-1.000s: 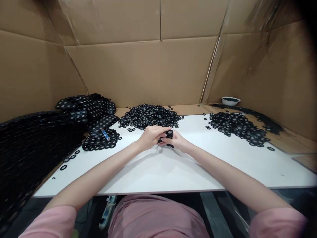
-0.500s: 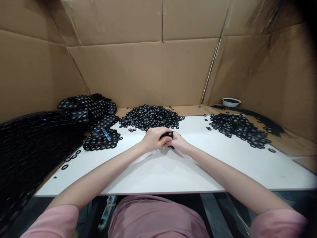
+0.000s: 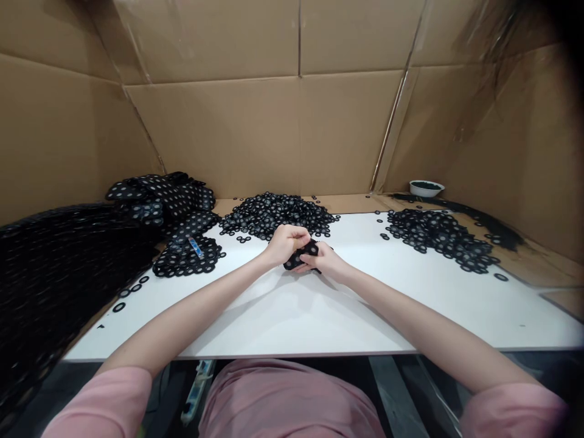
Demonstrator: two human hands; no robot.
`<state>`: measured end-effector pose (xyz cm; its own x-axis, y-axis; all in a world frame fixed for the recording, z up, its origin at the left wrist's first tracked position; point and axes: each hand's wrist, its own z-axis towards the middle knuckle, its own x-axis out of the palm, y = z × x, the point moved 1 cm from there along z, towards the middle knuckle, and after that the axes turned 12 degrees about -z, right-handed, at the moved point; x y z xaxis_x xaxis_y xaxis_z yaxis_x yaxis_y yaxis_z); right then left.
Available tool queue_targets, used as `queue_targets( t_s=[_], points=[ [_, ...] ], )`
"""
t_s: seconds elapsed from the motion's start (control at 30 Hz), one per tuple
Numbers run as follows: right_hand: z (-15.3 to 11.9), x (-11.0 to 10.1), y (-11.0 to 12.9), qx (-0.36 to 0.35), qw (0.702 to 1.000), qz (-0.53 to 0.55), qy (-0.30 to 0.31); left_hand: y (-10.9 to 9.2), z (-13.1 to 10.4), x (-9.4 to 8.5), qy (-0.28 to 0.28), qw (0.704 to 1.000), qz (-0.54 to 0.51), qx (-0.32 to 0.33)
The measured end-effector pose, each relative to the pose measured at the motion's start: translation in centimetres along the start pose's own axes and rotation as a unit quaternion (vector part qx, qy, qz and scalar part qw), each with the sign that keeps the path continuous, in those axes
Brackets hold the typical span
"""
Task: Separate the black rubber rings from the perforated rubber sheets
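A small black sheet with pale round holes (image 3: pixel 296 258) is held above the white board (image 3: pixel 319 316), in front of the middle pile of black rings (image 3: pixel 278 213). My right hand (image 3: pixel 326 260) grips its right side, with fingers partly under it. The fingers of my left hand (image 3: pixel 287 242) are pinched together at the sheet's upper left edge; whether a loose bit is between the fingertips is too small to tell.
At the left lie a heap of black holed sheets (image 3: pixel 173 198) and a big dark mass (image 3: pixel 68 274). A blue-labelled strip (image 3: pixel 196 247) rests on the sheets. Another ring pile (image 3: pixel 442 239) and a white bowl (image 3: pixel 426 188) are at the right. Cardboard walls (image 3: pixel 228 134) stand behind.
My left hand has lifted slightly up and its fingers have moved off the sheet's front, so more of the sheet shows. My right hand has hardly moved.
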<state>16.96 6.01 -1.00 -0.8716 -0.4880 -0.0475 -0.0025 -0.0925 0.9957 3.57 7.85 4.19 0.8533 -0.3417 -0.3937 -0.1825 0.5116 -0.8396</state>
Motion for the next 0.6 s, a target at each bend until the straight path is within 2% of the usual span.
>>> queue_targets(
  t_s=[0.17, 0.23, 0.33, 0.4, 0.5, 0.6],
  points=[
    [0.0, -0.1, 0.0, -0.007, 1.0, 0.002, -0.017, 0.1, 0.6, -0.1, 0.025, 0.996, -0.066, -0.047],
    [0.0, -0.2, 0.1, -0.004, 1.0, 0.005, -0.031, -0.2, 0.5, 0.0, 0.009, 0.997, -0.071, -0.034],
    [0.0, -0.1, 0.3, -0.004, 0.999, 0.009, -0.033, -0.7, 0.1, 0.2, -0.035, 0.999, -0.035, 0.02],
    [0.0, -0.1, 0.6, -0.01, 1.0, 0.007, -0.024, -0.8, 0.1, 0.3, -0.064, 0.997, -0.025, 0.028],
    [0.0, 0.0, 0.9, -0.014, 1.0, 0.005, -0.018, -0.4, 0.8, 0.0, -0.126, 0.987, -0.097, -0.02],
    [0.1, -0.2, 1.2, -0.009, 1.0, 0.007, -0.018, 0.4, 1.9, -0.2, -0.189, 0.959, -0.189, -0.089]
  ],
)
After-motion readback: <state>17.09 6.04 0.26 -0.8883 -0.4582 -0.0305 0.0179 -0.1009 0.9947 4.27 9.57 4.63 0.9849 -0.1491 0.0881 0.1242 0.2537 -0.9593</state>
